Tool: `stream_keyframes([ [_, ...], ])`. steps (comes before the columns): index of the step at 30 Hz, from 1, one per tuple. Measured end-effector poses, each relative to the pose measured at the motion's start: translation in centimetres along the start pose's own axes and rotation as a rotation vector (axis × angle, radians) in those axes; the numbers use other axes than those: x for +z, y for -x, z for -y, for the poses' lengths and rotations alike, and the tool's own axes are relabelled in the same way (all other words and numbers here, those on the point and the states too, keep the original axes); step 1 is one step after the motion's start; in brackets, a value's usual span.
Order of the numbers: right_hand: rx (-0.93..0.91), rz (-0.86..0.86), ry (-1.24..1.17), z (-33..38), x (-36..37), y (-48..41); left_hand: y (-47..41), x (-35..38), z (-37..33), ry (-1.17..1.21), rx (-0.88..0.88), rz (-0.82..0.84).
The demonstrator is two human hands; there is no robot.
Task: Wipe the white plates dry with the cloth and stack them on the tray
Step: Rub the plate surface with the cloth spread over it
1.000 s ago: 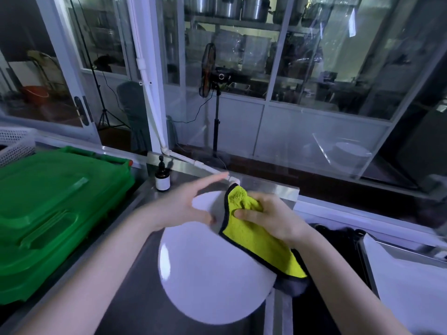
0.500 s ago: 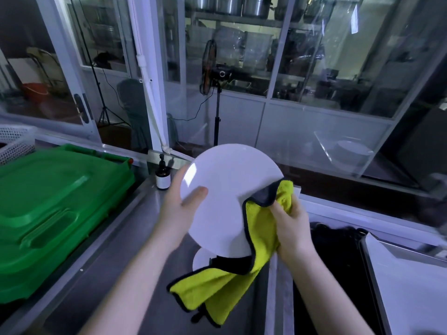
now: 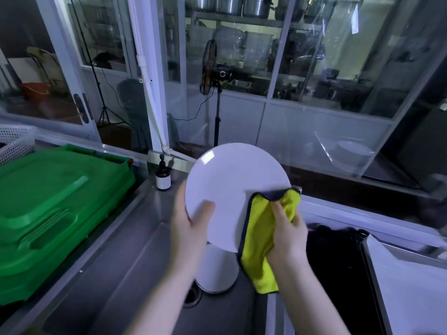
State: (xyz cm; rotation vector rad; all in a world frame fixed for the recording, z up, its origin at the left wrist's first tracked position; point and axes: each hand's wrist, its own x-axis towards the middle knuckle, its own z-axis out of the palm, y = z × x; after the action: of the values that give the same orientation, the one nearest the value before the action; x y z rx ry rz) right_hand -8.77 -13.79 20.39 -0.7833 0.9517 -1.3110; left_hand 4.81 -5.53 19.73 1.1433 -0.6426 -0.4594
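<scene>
I hold a round white plate (image 3: 232, 189) tilted upright over the steel sink (image 3: 121, 274). My left hand (image 3: 191, 228) grips its left rim, thumb on the face. My right hand (image 3: 287, 235) clutches a yellow cloth (image 3: 261, 228) with a dark border and presses it against the plate's right lower edge. Below the held plate, another white plate (image 3: 217, 272) lies in the sink basin, partly hidden. At the right edge sits a pale tray (image 3: 411, 286) with a metal rim.
A green plastic crate lid (image 3: 48, 209) fills the left side. A small dark bottle (image 3: 163, 176) with a white label stands at the sink's back corner. A black basin (image 3: 338, 262) lies right of the sink. Glass partitions run behind the counter.
The plate has been lifted from flat and low to upright in front of me. The cloth has gone from hanging loose under the plate to bunched in my right hand against its right edge.
</scene>
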Motion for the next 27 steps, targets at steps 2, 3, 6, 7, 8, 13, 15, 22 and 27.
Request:
stream_keyframes([
  [2,0.083,-0.049,-0.030,-1.0,-0.2,0.7,1.5,1.1,1.0,0.051,-0.035,0.008],
  [3,0.091,-0.044,-0.005,-1.0,-0.4,0.7,1.4,1.2,1.0,0.040,-0.054,0.023],
  [6,0.006,0.094,0.108,0.4,-1.8,-0.6,-0.9,-0.7,-0.6,-0.059,-0.061,0.217],
  [7,-0.038,0.190,0.167,1.3,-2.1,-1.2,-2.0,-1.7,-1.5,-0.121,-0.059,0.315],
  [8,-0.088,0.315,0.238,2.3,-2.4,-1.9,-3.2,-2.5,-2.4,-0.204,-0.063,0.425],
  [13,-0.275,0.756,0.717,5.2,-0.8,-3.2,-7.0,-3.5,-5.9,-0.636,-0.066,0.830],
  [15,-0.284,0.699,0.700,5.1,-0.3,-3.0,-7.0,-3.2,-5.8,-0.587,-0.071,0.712],
  [22,0.012,0.102,0.026,0.8,-0.5,0.0,-0.2,-0.1,0.1,-0.046,0.087,-0.003],
  [27,0.027,0.121,0.051,0.9,-0.7,0.3,-1.2,0.6,0.1,-0.069,0.084,0.040],
])
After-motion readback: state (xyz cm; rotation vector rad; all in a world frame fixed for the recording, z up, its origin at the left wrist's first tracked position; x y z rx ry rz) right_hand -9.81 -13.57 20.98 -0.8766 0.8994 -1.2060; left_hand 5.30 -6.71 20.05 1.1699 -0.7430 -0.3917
